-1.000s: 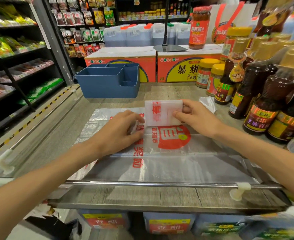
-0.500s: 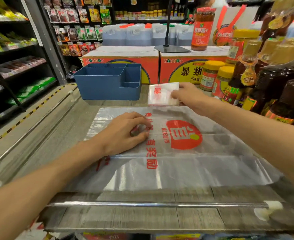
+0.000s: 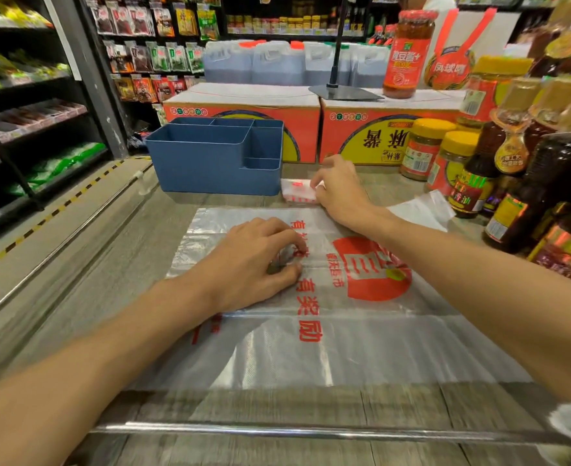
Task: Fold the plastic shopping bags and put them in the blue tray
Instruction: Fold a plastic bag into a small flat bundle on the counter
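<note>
Near the far edge of the tabletop (image 3: 76, 297), just beside the right front corner of the blue tray (image 3: 210, 166), lies a small folded plastic bag (image 3: 296, 191), white with red print. The right hand (image 3: 339, 191) rests on its right end, fingers bent down over it; whether they pinch the packet or only press on it cannot be told, since the hand hides that end. The folded bag sits on the tabletop outside the tray, not in any of its compartments, and the tray's visible compartments show no bags from this angle.

Toward the middle of the tabletop a large clear plastic shopping bag (image 3: 344, 348) is spread flat, printed with a red round logo and red characters, its near edge reaching almost to the metal rail (image 3: 311, 430) along the front edge. The left hand (image 3: 254, 264) lies on the bag's left half, palm down, with fingertips (image 3: 292, 269) and thumb curled inward and nipping a small wrinkle of the film between them.

At the right edge stand dark sauce bottles (image 3: 512, 169) and yellow-lidded jars (image 3: 452, 163), with another bit of clear plastic film (image 3: 422, 210) lying just in front of them. Behind the tray, along the far edge, sit two orange cardboard cartons (image 3: 244, 109), a tall red jar (image 3: 406, 52) on top of the right one.
</note>
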